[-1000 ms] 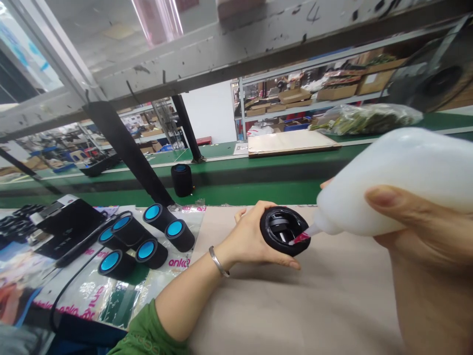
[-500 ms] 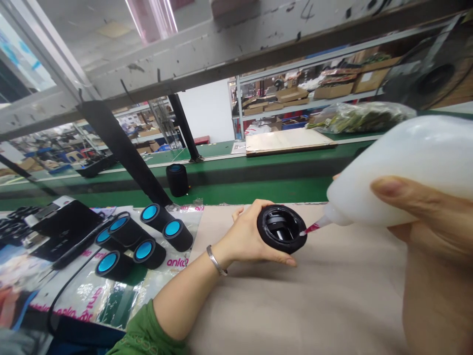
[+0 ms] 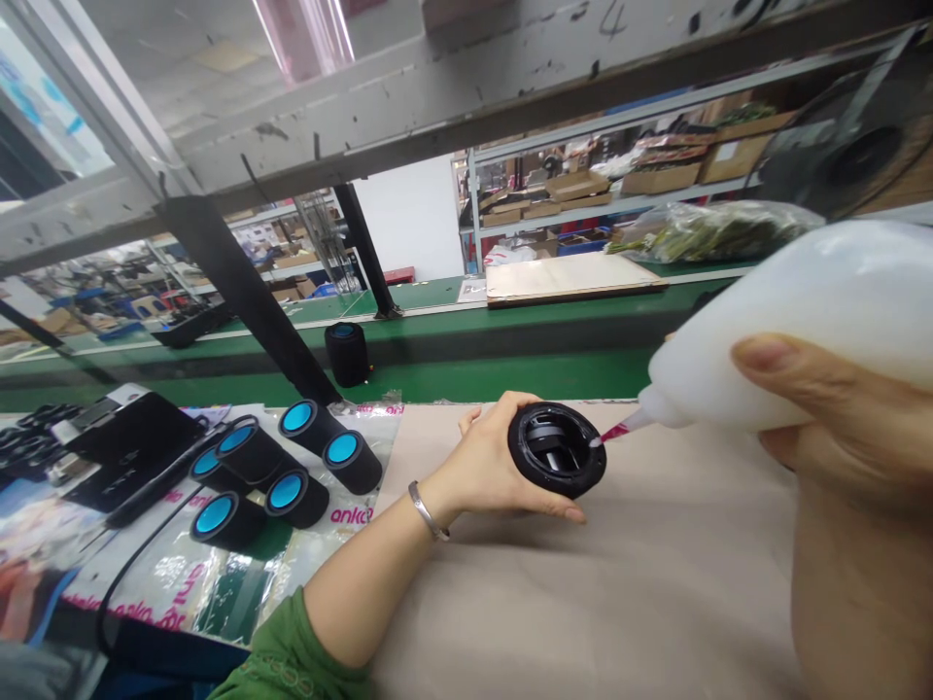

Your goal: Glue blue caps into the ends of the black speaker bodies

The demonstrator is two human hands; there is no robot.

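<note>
Gripping the black speaker shell (image 3: 557, 450) w/ my left hand (image 3: 487, 469), fingers wrapped round it, open end tipped toward me. Right hand (image 3: 838, 428) squeezes the white glue bottle (image 3: 787, 326); its pink nozzle (image 3: 618, 429) touches the shell's right rim, bottle axis slanting down-left.

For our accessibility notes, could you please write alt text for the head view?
The left hand holds a black round housing on a beige mat while the right hand aims a white squeeze bottle at its rim. Blue-capped cylinders lie to the left.
</note>
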